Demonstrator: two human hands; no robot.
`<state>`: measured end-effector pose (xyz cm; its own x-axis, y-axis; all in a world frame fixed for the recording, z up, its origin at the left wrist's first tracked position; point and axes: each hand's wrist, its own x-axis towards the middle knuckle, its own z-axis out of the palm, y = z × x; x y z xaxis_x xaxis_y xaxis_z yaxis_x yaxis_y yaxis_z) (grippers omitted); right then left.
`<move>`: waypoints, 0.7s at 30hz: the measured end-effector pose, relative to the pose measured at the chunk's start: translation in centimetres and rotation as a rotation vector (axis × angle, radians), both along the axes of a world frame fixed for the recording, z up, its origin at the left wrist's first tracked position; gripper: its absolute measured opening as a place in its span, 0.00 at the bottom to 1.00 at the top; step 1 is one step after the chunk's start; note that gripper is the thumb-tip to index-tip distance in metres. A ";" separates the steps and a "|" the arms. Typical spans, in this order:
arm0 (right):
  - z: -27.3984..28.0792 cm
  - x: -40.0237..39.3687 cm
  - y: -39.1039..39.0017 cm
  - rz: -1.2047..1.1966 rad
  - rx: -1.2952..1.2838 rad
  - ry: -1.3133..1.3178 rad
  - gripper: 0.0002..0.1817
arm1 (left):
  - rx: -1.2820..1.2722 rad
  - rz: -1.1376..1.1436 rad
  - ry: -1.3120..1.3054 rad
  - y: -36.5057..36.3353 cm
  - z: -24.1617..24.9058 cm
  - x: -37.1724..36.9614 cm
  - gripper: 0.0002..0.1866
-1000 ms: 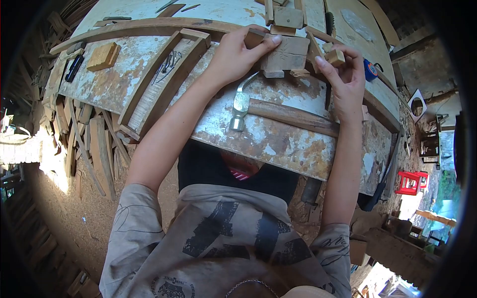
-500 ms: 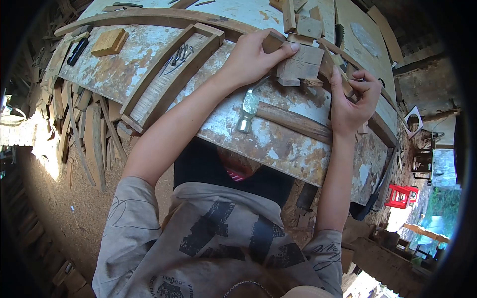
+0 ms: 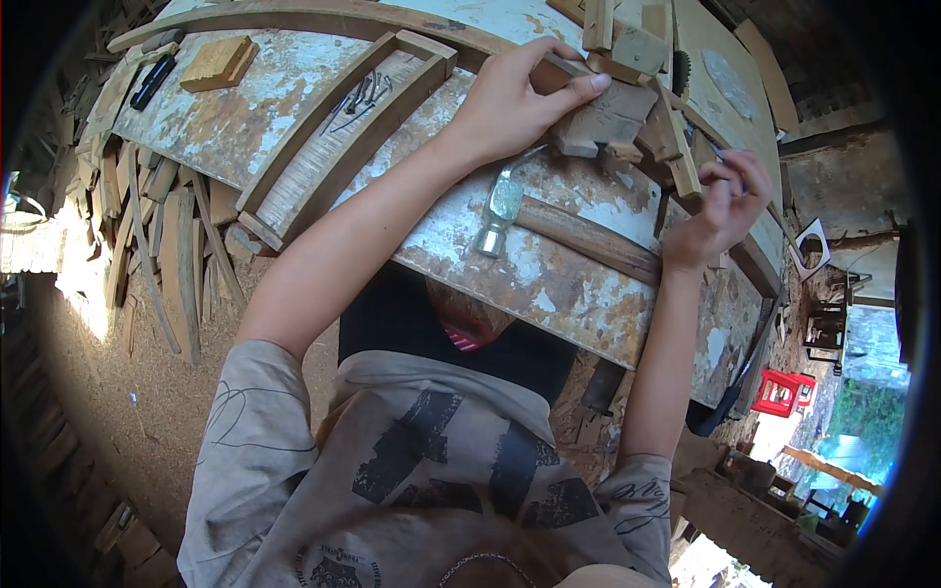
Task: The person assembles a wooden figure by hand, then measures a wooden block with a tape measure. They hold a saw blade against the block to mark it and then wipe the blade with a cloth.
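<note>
My left hand [image 3: 520, 103] is closed on the left side of a wooden block assembly [image 3: 613, 113], its thumb lying on top. Marks or cuts show on the block's upper face. A narrow wooden strip [image 3: 676, 152] slants along the right side of the assembly. Just right of that strip is my right hand [image 3: 725, 206], fingers curled in; a thin dark tip shows by them, too small to name. Below the block a hammer [image 3: 502, 211] lies on the worn workbench [image 3: 578, 318], its wooden handle pointing right.
On the bench, a wooden tray [image 3: 343, 176] holds several nails [image 3: 363, 96]. A light wood block [image 3: 219, 63] and a black marker-like object [image 3: 154, 81] lie at the far left. A long curved wooden piece [image 3: 323, 12] runs along the back. Scrap wood [image 3: 178, 265] is stacked left of the bench.
My right hand has drawn away from the wooden strip, slightly right and down, its fingers curling. The block assembly has tilted and shifted a little right under my left hand.
</note>
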<state>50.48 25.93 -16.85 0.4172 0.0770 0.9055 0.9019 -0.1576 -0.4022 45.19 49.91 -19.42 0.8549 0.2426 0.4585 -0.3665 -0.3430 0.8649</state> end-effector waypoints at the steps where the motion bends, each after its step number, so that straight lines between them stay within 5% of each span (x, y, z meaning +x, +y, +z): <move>1: -0.3 0.0 0.2 0.119 0.146 0.152 0.18 | -0.010 -0.004 -0.065 0.1 -0.2 0.3 0.27; 6: -0.4 1.0 -0.5 0.171 0.129 0.481 0.21 | -0.216 -0.107 -0.264 -0.1 0.5 0.0 0.24; 10: -1.1 1.7 -1.1 0.095 -0.200 0.503 0.19 | -0.028 -0.100 -0.239 0.5 0.7 0.2 0.20; 12: -1.1 0.9 -0.3 0.161 -0.135 0.572 0.18 | 0.021 0.000 -0.356 0.2 0.2 0.3 0.23; 21: -0.1 0.1 -0.2 0.430 -0.164 0.943 0.28 | -0.157 -0.144 -0.115 -0.1 1.3 -0.6 0.17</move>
